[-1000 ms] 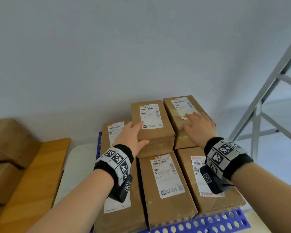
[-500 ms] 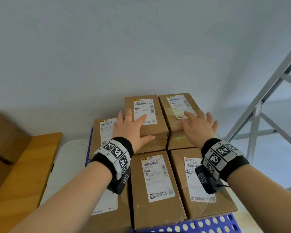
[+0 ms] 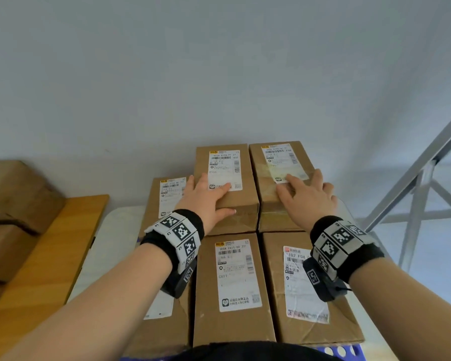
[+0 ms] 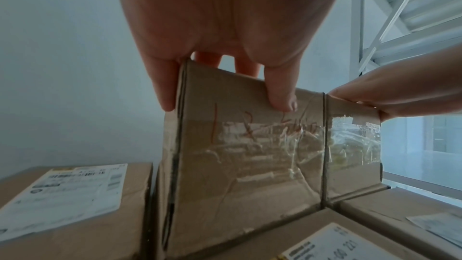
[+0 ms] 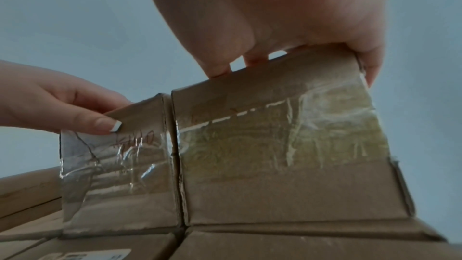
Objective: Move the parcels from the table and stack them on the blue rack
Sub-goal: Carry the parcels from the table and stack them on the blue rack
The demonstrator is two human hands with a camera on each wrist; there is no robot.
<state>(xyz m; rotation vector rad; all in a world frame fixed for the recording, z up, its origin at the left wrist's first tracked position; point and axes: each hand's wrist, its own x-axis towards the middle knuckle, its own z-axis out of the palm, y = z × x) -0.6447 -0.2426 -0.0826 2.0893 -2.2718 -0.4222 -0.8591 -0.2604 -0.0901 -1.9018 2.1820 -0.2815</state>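
Two brown upper parcels stand side by side on a lower layer of parcels that covers the blue rack [image 3: 354, 350]. My left hand [image 3: 206, 196] rests flat on the left upper parcel [image 3: 223, 162]. Its thumb lies against that parcel's taped front face [image 4: 250, 155] and its little finger runs down the left side. My right hand [image 3: 305, 194] presses with spread fingers on the right upper parcel [image 3: 279, 157], whose front face [image 5: 287, 155] is also taped. The two parcels touch along their sides.
Lower parcels lie at the front middle [image 3: 232, 282], front right [image 3: 305, 308] and back left [image 3: 167, 194]. To the left is a wooden table [image 3: 50, 256] with more cardboard boxes [image 3: 16, 194]. A grey metal frame [image 3: 422, 194] stands at the right. A white wall is close behind.
The two upper parcels have closed up and squared with each other. Both hands have slid farther over their tops.
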